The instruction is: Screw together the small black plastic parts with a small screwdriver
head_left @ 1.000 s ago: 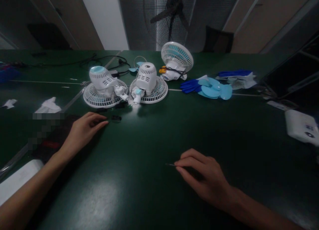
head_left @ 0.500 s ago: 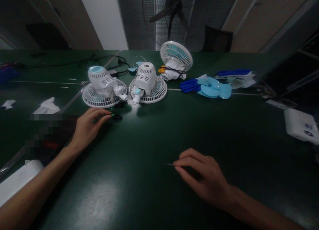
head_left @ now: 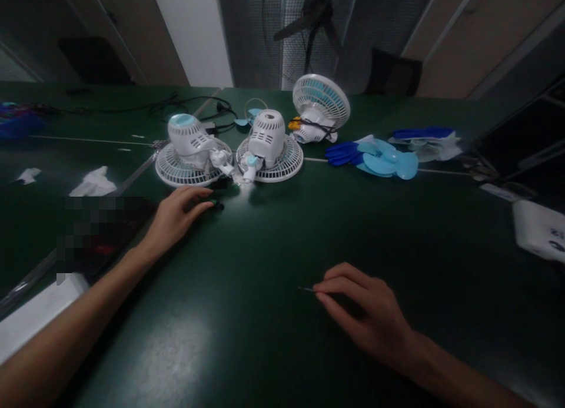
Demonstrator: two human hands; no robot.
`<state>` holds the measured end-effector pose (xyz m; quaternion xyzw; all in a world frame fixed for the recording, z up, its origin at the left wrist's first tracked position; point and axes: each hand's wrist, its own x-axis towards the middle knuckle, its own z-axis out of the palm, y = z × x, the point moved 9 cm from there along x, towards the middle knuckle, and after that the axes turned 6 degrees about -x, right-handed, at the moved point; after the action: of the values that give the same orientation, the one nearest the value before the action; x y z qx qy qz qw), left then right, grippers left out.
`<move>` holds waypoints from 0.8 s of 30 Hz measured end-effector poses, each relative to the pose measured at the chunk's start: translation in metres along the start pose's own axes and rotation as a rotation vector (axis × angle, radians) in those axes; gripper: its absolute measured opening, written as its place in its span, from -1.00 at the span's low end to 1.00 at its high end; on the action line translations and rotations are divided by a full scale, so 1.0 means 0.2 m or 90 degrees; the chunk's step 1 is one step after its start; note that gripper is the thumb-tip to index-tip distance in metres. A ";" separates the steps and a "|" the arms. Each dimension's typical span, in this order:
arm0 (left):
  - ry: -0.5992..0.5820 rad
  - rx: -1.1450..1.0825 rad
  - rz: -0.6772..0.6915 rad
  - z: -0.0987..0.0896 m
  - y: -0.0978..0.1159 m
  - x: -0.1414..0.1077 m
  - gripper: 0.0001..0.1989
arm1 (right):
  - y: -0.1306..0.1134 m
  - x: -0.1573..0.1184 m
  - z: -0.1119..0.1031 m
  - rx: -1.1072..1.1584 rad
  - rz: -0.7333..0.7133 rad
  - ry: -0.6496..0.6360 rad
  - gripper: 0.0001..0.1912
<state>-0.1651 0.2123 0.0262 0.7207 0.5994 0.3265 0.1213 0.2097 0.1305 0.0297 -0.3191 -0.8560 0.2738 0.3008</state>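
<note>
My left hand (head_left: 179, 214) is at the left of the green table, thumb and index finger apart beside a small dark green-and-black item (head_left: 217, 204) on the surface. My right hand (head_left: 366, 308), lower right, pinches a thin metal piece (head_left: 305, 288) that points left. Beyond my left hand, two white fans lie face down, a left one (head_left: 192, 152) and a middle one (head_left: 269, 143). A third white fan (head_left: 321, 105) stands tilted behind them, with a cord wrapped round its base.
Blue gloves (head_left: 343, 153) and light-blue fan blades (head_left: 388, 159) lie right of the fans. A white box (head_left: 538, 228) sits at the right edge, and another white object (head_left: 42, 314) at the lower left. Black cables (head_left: 198, 105) run behind; crumpled white pieces (head_left: 95, 183) lie left.
My left thumb and index finger have parted, and the small green-and-black item now lies beside them. My right hand keeps its pinch. The whole view has shifted slightly.
</note>
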 end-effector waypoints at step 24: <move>-0.363 -0.130 0.157 0.59 0.87 -0.40 -0.84 | -0.03 -0.02 0.05 -0.106 -0.028 -0.034 -0.84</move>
<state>0.0389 0.1175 0.0103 0.8342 0.4142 0.1821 0.3153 0.2030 0.1214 0.0262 -0.3166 -0.8903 0.2037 0.2563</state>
